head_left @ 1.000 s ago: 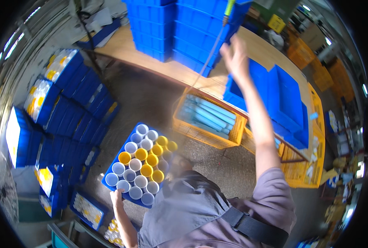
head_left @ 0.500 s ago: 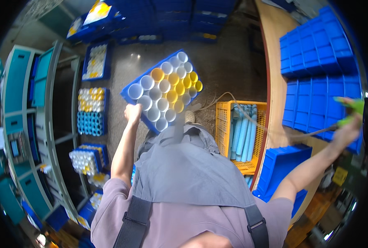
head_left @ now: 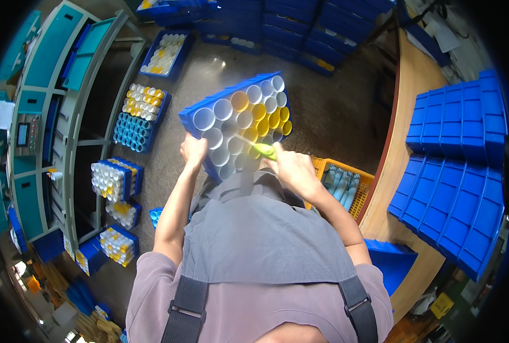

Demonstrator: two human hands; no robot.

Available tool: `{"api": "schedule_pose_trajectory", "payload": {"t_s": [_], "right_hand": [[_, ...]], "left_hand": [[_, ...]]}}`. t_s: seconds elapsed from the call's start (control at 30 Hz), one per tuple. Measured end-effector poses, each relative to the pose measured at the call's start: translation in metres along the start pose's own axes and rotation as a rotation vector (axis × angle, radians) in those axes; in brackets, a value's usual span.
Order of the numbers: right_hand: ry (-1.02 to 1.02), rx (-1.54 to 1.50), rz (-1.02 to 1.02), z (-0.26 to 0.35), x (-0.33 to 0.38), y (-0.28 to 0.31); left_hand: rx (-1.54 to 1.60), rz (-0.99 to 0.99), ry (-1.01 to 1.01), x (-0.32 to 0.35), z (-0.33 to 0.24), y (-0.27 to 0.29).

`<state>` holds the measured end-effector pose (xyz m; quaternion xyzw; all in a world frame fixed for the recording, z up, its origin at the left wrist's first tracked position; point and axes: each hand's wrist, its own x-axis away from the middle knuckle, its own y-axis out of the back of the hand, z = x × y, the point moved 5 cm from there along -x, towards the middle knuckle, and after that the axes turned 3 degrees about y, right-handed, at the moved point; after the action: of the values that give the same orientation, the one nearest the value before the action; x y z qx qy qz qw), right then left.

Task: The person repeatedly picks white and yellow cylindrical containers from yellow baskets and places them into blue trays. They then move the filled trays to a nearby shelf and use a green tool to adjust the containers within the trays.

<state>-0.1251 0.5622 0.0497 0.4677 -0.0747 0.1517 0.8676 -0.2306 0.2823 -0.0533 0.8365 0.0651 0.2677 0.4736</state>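
Note:
A blue crate [head_left: 193, 112] filled with short white and yellow tubes is tilted in front of me, their round mouths facing up. My left hand [head_left: 194, 150] grips its near-left edge. In my right hand [head_left: 293, 167] is a green air blow gun [head_left: 263, 150], held over the crate's near-right side. Its thin nozzle points left at the tube mouths in the middle of the crate. My right fingers wrap round its grip and partly hide it.
A yellow basket [head_left: 370, 187] of light-blue tubes stands right of me, beside a wooden bench [head_left: 380, 222]. On the bench lie large blue crates [head_left: 444, 206]. Tube-filled crates [head_left: 142, 103] line the floor at left, before a teal-and-grey machine [head_left: 83, 108]. Blue crates [head_left: 289, 31] are stacked at the far side.
My right hand has swung in from over the bench at far right, bringing the air blow gun to the tubes. The left hand still holds the crate; the view has turned.

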Motion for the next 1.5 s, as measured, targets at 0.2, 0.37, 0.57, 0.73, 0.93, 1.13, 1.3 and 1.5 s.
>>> {"api": "schedule_pose_trajectory", "payload": {"t_s": [0.2,0.37,0.57,0.73,0.93,1.13,1.3,1.5], "right_hand": [[-0.112,-0.059,0.022,-0.043,-0.013,0.018],[-0.248,0.088,-0.100,-0.082,-0.040,0.049],[-0.375,0.048,-0.202,-0.113,-0.095,0.080],[-0.295,0.092,-0.174,-0.073,-0.153,0.101],[-0.247,0.167,-0.077,-0.008,-0.210,0.099],[-0.171,0.182,-0.030,0.033,-0.234,0.083],[-0.144,0.132,0.035,0.046,-0.227,0.069],[0.070,0.071,-0.051,0.069,-0.205,0.056]], "left_hand": [[0.050,0.001,0.043,-0.007,0.017,0.007],[0.116,0.003,0.059,-0.017,0.032,0.016],[0.217,0.039,0.059,-0.041,0.047,0.029],[0.271,0.048,0.031,-0.083,0.046,0.039],[0.283,0.071,0.003,-0.144,0.033,0.061],[0.232,0.111,0.054,-0.171,0.029,0.068],[0.194,0.047,0.082,-0.160,0.028,0.068],[0.135,0.002,0.095,-0.130,0.029,0.053]]}}
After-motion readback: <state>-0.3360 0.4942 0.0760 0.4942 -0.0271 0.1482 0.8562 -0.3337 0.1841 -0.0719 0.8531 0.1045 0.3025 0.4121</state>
